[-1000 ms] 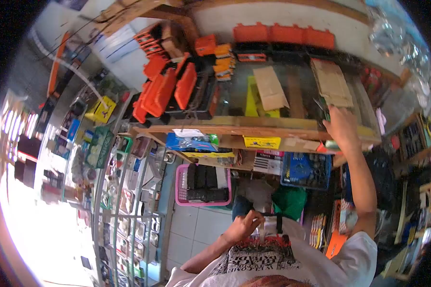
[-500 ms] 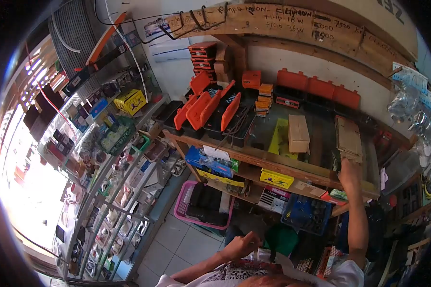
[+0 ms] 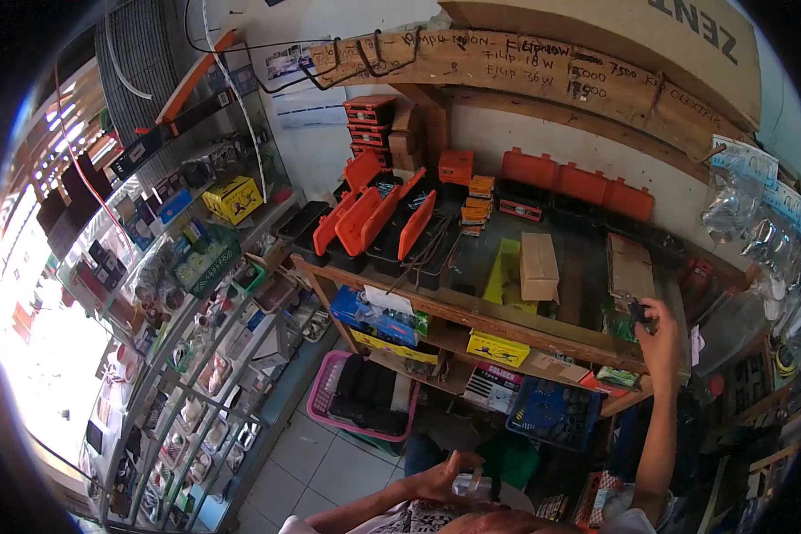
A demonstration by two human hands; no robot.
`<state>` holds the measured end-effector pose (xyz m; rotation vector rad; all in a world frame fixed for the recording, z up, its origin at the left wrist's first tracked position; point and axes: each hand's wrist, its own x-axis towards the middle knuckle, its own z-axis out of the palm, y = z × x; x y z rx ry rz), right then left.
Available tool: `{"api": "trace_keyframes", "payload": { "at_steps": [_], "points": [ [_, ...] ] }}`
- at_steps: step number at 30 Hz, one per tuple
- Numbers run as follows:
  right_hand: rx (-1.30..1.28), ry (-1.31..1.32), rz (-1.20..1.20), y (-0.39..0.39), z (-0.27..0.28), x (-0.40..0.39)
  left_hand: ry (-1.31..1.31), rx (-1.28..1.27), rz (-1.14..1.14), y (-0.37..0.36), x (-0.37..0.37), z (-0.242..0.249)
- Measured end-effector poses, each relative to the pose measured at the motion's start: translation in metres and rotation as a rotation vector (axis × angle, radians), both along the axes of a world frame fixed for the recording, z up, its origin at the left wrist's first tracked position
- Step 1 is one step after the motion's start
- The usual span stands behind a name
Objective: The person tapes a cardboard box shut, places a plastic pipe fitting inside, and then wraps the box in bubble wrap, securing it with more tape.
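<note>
My right hand is raised over the right end of the workbench. Its thumb and fingers are closed on a small black object, too small to identify. Just beyond it an opened cardboard box lies on the glass top, with a green plastic packet at its near end. My left hand is low in front of my body, fingers curved and apart, with no held thing that I can make out. Something pale and see-through shows beside its fingers, partly hidden.
A closed cardboard box stands mid-bench. Orange-lidded black cases stand open on the left, with small orange boxes beyond. Under the bench are a pink basket and a blue crate. A glass display case runs along the left.
My right hand has drawn back from the opened cardboard box and turned, and the small black object now shows in its fingers. My left hand's fingers have spread apart. The view has shifted slightly.
</note>
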<state>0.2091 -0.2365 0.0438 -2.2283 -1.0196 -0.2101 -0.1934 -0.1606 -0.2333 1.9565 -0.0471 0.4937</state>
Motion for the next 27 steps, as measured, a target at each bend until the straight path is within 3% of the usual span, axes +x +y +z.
{"api": "trace_keyframes", "payload": {
  "at_steps": [4, 7, 10, 14, 16, 18, 19, 20, 22, 24, 27],
  "points": [
    [0.052, 0.009, 0.167, -0.019, -0.012, 0.005, 0.023, -0.076, -0.023, 0.000, 0.007, 0.010],
    [0.193, 0.300, 0.454, -0.018, -0.020, -0.005, 0.138, -0.142, -0.159, 0.026, 0.021, 0.001],
    [0.033, 0.248, 0.511, -0.020, -0.012, -0.032, 0.171, -0.142, -0.312, 0.042, 0.046, 0.014],
    [-0.118, 0.050, 0.565, -0.034, 0.004, -0.047, 0.255, -0.117, -0.466, 0.068, 0.081, 0.096],
    [-0.085, 0.097, 0.581, -0.039, 0.011, -0.042, 0.146, -0.491, -0.488, 0.080, 0.095, 0.105],
    [-0.086, 0.209, 0.606, -0.039, 0.026, -0.042, 0.016, -0.145, -0.367, 0.112, 0.112, 0.147],
    [-0.110, 0.159, 0.617, -0.036, 0.040, -0.046, 0.107, 0.295, -0.240, 0.130, 0.116, 0.190],
    [-0.135, 0.108, 0.624, -0.032, 0.055, -0.051, 0.038, 0.314, -0.123, 0.132, 0.121, 0.226],
    [-0.160, -0.044, 0.647, -0.025, 0.073, -0.052, 0.243, 0.534, -0.104, 0.149, 0.139, 0.296],
    [-0.155, -0.261, 0.674, -0.018, 0.088, -0.048, 0.142, 0.637, -0.103, 0.157, 0.154, 0.353],
    [-0.343, -0.230, 0.643, -0.014, 0.132, -0.054, 0.213, 0.856, 0.014, 0.162, 0.172, 0.410]
  ]
}}
